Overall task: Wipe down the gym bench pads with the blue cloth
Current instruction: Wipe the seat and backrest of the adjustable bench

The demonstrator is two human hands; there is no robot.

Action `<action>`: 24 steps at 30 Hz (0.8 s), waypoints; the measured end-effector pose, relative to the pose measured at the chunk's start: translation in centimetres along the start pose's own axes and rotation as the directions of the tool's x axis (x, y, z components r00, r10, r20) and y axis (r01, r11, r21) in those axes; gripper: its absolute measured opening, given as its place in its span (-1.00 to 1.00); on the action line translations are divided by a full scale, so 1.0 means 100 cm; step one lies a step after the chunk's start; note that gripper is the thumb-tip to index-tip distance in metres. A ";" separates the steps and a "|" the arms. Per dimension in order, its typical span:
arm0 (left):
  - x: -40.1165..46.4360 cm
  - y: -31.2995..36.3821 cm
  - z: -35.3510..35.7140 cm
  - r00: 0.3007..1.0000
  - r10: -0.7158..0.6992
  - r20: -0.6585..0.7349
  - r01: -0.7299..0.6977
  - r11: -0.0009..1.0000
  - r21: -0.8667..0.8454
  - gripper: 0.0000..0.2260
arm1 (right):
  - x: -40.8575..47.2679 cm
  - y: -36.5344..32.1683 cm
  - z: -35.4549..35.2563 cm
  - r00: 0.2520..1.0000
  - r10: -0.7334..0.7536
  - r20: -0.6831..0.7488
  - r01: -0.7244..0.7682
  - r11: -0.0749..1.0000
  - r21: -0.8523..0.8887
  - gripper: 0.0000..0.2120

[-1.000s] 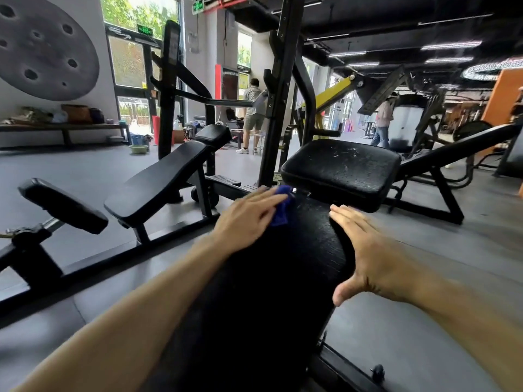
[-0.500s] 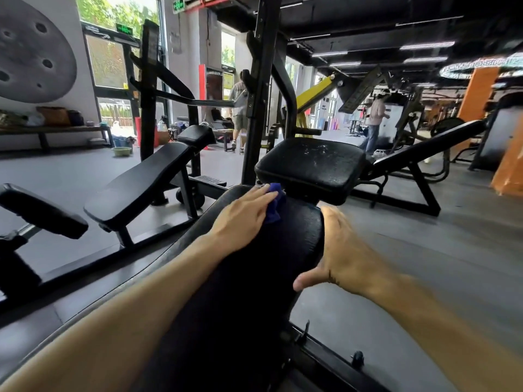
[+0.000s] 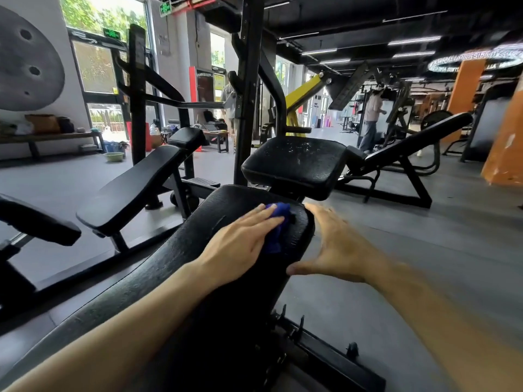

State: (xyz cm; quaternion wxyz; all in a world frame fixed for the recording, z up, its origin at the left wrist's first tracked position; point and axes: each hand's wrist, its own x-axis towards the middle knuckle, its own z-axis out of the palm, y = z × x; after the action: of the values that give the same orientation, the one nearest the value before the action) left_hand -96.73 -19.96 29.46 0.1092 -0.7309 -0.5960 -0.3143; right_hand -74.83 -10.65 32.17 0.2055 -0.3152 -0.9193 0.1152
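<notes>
A long black bench pad (image 3: 181, 258) runs from the bottom left up to the middle of the view. My left hand (image 3: 240, 241) lies flat on its far end with straight fingers, pressing the blue cloth (image 3: 277, 227) against the pad; only the cloth's right part shows past my fingers. My right hand (image 3: 336, 247) is open beside the pad's right edge, fingers spread, thumb touching the pad's side; it is blurred. Beyond the pad stands a black seat pad (image 3: 297, 162) with pale speckles on top.
Another black bench (image 3: 133, 188) stands to the left, and an inclined bench (image 3: 410, 145) to the right. A black upright post (image 3: 249, 89) rises behind the seat pad. Two people stand far back. Grey floor (image 3: 424, 244) lies on the right.
My left hand has slid the cloth back from the pad's far edge and to the right. My right hand has moved from on top of the pad to its right side. The view has shifted.
</notes>
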 end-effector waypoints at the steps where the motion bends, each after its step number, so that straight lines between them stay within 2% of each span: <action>1: 0.012 0.001 0.003 0.998 -0.057 -0.020 0.057 0.998 0.000 -0.57 | 0.000 -0.001 -0.001 1.000 0.012 -0.010 -0.012 1.000 0.017 0.34; 4: 0.044 0.020 0.015 0.991 -0.126 -0.032 0.126 0.992 -0.021 -0.55 | 0.000 -0.004 -0.002 1.000 0.022 -0.013 -0.022 1.000 0.022 0.37; 9: 0.016 0.042 0.015 0.999 0.004 0.045 -0.003 1.000 -0.027 -0.56 | -0.002 -0.005 -0.003 0.997 0.066 0.048 -0.067 0.998 0.021 0.40; 12: -0.017 0.038 0.013 0.994 0.102 0.039 -0.099 0.992 -0.076 -0.56 | -0.008 -0.004 -0.009 0.999 0.050 0.010 -0.051 0.994 0.098 0.31; 15: -0.031 0.036 0.016 0.992 0.123 0.012 -0.120 0.982 -0.149 -0.60 | -0.013 -0.009 -0.004 0.999 -0.008 -0.034 0.010 0.999 0.048 0.19; 17: -0.031 0.039 0.015 0.996 0.085 -0.009 -0.085 0.972 -0.217 -0.61 | -0.016 -0.011 0.007 0.999 -0.020 -0.045 0.018 0.999 -0.026 0.09; 20: -0.031 0.040 0.012 0.999 0.047 0.005 -0.044 0.956 -0.290 -0.58 | -0.023 -0.015 0.018 0.988 -0.063 -0.143 0.047 0.993 -0.110 -0.05; 24: -0.032 0.037 0.011 0.998 -0.050 -0.045 0.036 0.963 -0.268 -0.38 | -0.029 -0.039 0.024 0.950 -0.195 -0.244 0.164 0.976 -0.143 -0.24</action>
State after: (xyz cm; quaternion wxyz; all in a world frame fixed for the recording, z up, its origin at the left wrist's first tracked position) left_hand -93.19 -22.92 27.51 0.0179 -0.7175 -0.5609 -0.4126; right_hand -75.93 -15.70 30.50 0.3128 -0.2542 -0.9152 -0.0016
